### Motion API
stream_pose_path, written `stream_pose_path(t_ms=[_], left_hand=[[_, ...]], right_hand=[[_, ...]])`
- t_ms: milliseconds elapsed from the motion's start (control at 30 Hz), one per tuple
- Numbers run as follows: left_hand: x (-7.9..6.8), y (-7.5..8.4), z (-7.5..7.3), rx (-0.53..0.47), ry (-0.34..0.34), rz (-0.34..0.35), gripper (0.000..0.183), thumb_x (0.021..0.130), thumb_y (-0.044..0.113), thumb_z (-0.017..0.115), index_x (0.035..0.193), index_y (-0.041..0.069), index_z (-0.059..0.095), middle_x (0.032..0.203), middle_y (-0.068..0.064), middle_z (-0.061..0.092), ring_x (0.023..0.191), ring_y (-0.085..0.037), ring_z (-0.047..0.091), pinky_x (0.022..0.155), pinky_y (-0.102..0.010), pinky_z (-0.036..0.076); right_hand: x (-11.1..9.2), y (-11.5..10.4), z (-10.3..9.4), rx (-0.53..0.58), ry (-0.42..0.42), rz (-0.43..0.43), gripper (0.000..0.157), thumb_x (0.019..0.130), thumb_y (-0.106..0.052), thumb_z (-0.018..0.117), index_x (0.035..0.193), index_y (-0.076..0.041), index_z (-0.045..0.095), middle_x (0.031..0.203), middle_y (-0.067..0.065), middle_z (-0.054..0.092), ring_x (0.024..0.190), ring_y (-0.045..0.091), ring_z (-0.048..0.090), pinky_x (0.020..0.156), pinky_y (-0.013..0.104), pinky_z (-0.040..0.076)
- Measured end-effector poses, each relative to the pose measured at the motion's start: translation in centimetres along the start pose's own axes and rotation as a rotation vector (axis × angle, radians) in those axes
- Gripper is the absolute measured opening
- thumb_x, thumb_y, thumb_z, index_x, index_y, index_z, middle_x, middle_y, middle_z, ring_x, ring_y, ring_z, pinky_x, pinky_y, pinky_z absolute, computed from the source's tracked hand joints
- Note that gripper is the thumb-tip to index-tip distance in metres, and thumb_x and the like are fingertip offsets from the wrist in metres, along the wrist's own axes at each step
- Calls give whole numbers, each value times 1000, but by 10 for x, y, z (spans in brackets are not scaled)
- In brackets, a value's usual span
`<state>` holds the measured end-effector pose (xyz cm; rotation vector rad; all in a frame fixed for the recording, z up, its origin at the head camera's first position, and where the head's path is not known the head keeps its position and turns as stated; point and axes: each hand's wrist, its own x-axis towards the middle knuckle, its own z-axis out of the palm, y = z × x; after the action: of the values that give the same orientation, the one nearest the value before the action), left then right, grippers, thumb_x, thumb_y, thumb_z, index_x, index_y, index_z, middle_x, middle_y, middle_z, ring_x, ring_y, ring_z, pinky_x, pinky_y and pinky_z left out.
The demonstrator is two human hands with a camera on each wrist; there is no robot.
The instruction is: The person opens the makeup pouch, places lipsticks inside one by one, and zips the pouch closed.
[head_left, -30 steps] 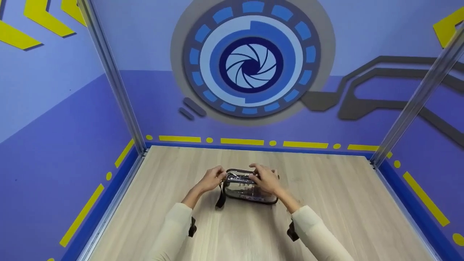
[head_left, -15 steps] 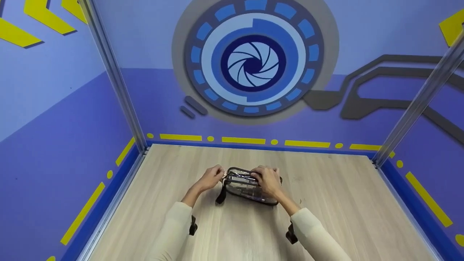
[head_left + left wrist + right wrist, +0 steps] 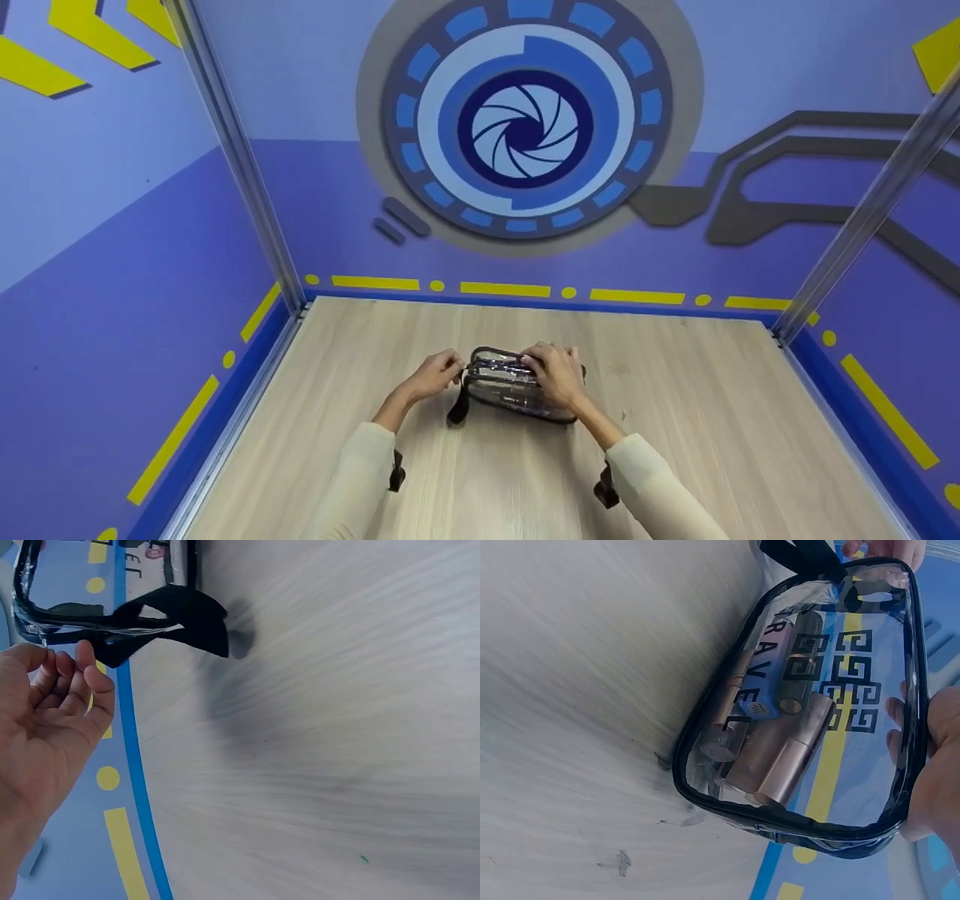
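A clear cosmetic bag (image 3: 504, 395) with black piping stands on the table, its zipped top facing up. In the right wrist view, the word TRAVEL and a square pattern show on its clear panel. Behind the panel lie rose-gold tubes (image 3: 787, 769), a blue-pink tube (image 3: 761, 690) and a dark bottle (image 3: 802, 660). My left hand (image 3: 437, 373) pinches the small zipper pull at the bag's left end, thumb against index finger. A black wrist strap (image 3: 176, 611) hangs from that end. My right hand (image 3: 556, 375) grips the top edge near the right end, thumb on the near side.
The wooden table (image 3: 690, 420) reaches a blue wall (image 3: 315, 210) with yellow marks at the back. Metal posts (image 3: 247, 180) rise at both back corners. Small dark marks (image 3: 624, 862) dot the tabletop beside the bag.
My right hand's raised fingers have come down around the bag's top edge. The bag has turned slightly and leans more, while my left hand stays at its left end.
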<state>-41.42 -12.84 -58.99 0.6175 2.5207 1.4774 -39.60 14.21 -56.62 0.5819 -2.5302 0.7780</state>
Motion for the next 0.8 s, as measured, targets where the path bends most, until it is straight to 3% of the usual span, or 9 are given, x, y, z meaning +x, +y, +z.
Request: stream_pose_path(t_ms=[67, 133, 300, 367, 500, 800], left_hand=[[-3, -2, 1, -23, -9, 2, 20, 108, 11, 47, 102, -5, 58, 87, -27, 65, 69, -14, 52, 59, -18, 40], [-6, -1, 2, -27, -14, 2, 21, 109, 9, 46, 104, -8, 57, 90, -32, 64, 67, -25, 55, 58, -18, 39], [-7, -7, 7, 25, -23, 1, 19, 107, 5, 45, 101, -8, 57, 93, -36, 64, 76, -36, 62, 62, -19, 38], [-6, -13, 9, 45, -19, -5, 18, 107, 5, 47, 99, -7, 58, 92, -35, 64, 75, -24, 60, 62, -19, 39], [-6, -16, 14, 58, -13, -17, 17, 105, 5, 50, 96, -6, 59, 90, -33, 65, 70, -16, 55, 60, -19, 39], [-10, -19, 20, 263, 14, 105, 16, 103, 0, 53, 91, -6, 61, 80, -15, 64, 68, -7, 48, 61, -21, 40]], right_hand=[[-1, 0, -1, 8, 6, -5, 8, 94, -14, 70, 94, -11, 78, 91, 4, 78, 89, 30, 71, 82, 48, 39], [-2, 0, -1, 12, 9, -13, 8, 94, -14, 71, 94, -10, 78, 91, 5, 77, 89, 30, 70, 81, 48, 39], [-4, 0, -1, 21, 17, -25, 7, 93, -13, 72, 93, -9, 78, 91, 6, 78, 88, 31, 69, 79, 48, 37], [-3, 0, -1, 21, 18, -33, 7, 92, -13, 72, 93, -10, 78, 91, 6, 78, 88, 32, 69, 79, 48, 37], [-3, -1, -2, 20, 16, -47, 7, 92, -13, 72, 93, -10, 78, 90, 5, 78, 88, 30, 69, 78, 47, 35], [-2, 0, -1, 2, -18, -62, 10, 93, -14, 72, 98, -9, 78, 95, 7, 77, 91, 32, 70, 80, 47, 38]])
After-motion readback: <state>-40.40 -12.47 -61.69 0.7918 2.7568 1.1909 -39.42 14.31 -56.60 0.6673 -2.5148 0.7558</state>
